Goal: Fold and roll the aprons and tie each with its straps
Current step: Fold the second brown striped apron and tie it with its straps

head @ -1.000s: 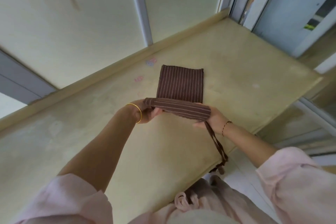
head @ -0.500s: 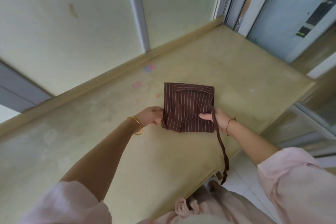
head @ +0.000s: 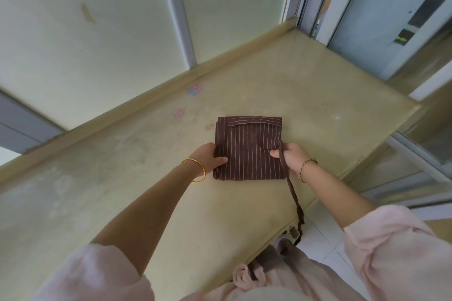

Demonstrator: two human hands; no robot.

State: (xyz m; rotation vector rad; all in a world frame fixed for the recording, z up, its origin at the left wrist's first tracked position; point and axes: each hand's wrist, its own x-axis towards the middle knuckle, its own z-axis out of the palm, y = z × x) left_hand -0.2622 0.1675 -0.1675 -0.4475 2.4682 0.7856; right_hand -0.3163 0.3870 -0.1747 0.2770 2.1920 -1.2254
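Note:
A brown apron [head: 248,151] with thin pale stripes lies folded into a flat square on the yellowish counter [head: 151,193]. My left hand [head: 208,157] grips its left edge, thumb on top of the cloth and fingers under it. My right hand [head: 292,156] holds the right edge, thumb pressed on the fabric. A brown strap [head: 292,190] comes out beside my right hand, runs past my wrist and hangs over the counter's front edge toward the floor.
A low raised lip [head: 156,95] backs the counter against pale wall panels. Faded pink and blue marks [head: 195,89] lie on the counter behind the apron. The counter ends at the right near sliding window frames [head: 342,19]. White floor tiles [head: 318,234] show below the front edge.
A second ago both hands held the near part of the apron lifted as a band. It now lies folded over the far part as one flat square, with both hands at its sides.

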